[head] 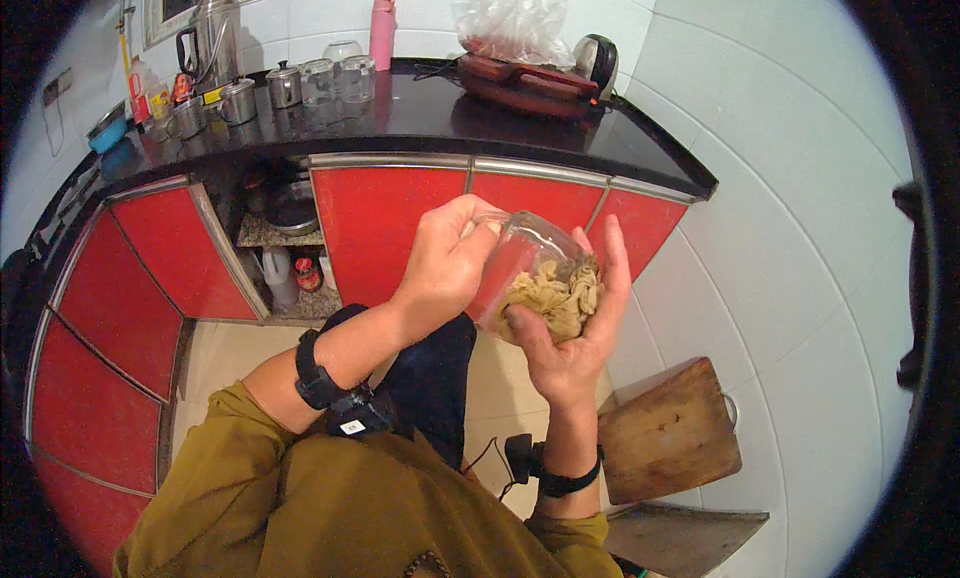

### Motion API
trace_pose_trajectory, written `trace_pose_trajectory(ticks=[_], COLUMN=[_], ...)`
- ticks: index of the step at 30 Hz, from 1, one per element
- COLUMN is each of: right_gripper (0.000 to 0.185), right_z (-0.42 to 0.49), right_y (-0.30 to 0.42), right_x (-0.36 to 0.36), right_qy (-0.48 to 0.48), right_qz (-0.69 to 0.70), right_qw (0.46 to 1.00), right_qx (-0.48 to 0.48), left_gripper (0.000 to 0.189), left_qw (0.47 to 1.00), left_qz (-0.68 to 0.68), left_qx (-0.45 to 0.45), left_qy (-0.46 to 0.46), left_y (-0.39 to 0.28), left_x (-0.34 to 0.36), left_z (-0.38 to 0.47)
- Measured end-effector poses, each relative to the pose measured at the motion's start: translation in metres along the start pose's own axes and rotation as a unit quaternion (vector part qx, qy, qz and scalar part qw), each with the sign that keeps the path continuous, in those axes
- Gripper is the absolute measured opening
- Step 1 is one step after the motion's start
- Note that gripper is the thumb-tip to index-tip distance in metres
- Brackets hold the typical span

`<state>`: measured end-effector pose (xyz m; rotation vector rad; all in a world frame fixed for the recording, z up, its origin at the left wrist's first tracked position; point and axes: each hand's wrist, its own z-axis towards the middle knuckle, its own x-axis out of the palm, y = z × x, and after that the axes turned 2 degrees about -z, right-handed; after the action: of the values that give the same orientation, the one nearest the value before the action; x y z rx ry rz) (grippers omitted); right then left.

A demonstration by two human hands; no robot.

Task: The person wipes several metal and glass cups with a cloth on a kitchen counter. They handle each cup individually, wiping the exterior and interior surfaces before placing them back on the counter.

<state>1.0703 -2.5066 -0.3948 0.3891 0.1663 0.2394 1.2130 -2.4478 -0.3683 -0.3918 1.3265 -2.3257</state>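
Observation:
My left hand (442, 259) grips the handle of a clear glass mug (536, 237) and holds it tilted in front of me, below the counter's front edge. A crumpled yellowish cloth (551, 300) is bunched at the mug's lower right part; how much of it sits inside the glass I cannot tell. My right hand (574, 360) cups the cloth and that end of the mug. Its thumb lies across the near side, and its fingers reach up around the far side.
Upturned glasses (357, 79), steel cups (283, 84), a kettle (217, 34) and a pink bottle (382, 34) stand on the black counter (420, 120). A dark red electric pan (532, 87) is at right. Red cabinets (390, 225) lie below; a wooden cutting board (667, 435) leans on the wall.

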Motion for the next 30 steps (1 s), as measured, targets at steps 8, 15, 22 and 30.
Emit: trace_pose_trajectory(ticks=[8, 15, 22, 30], right_gripper=[0.053, 0.029, 0.027, 0.028], right_z=[-0.007, -0.002, 0.006, 0.004], right_y=[-0.001, -0.017, 0.019, -0.002], right_x=[-0.006, -0.022, -0.026, -0.015], right_qy=[-0.076, -0.086, 0.088, 0.061], right_qz=[0.128, 0.197, -0.002, -0.011], right_qw=[0.979, 0.952, 0.996, 0.98], right_qx=[0.142, 0.218, 0.015, 0.19], left_gripper=[0.016, 0.016, 0.025, 0.027], left_qw=[0.991, 0.974, 0.952, 0.934], left_qz=[0.057, 0.096, 0.148, 0.186], left_qx=[0.12, 0.192, 0.24, 0.252], left_qy=[0.029, 0.071, 0.119, 0.171], left_y=[-0.001, 0.002, 0.0, 0.008], left_x=[0.013, -0.008, -0.009, -0.006], left_z=[-0.009, 0.0, -0.001, -0.008])
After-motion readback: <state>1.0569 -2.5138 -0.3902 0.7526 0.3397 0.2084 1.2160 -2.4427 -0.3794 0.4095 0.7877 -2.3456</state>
